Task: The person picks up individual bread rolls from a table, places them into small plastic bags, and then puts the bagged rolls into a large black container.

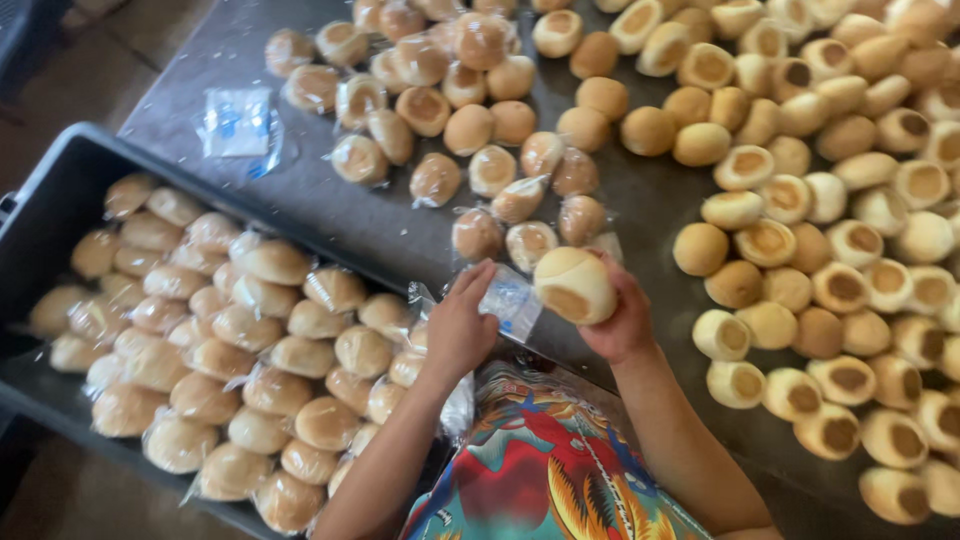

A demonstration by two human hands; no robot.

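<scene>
My right hand holds a pale round bun just above the dark table. My left hand pinches a small clear plastic bag with a blue print, held right beside the bun. Both hands are at the table's near edge, above my colourful patterned clothing. Several wrapped buns lie on the table just beyond my hands.
A dark crate at the left is filled with bagged buns. A large spread of unwrapped buns covers the right of the table. A stack of clear bags lies at the table's far left.
</scene>
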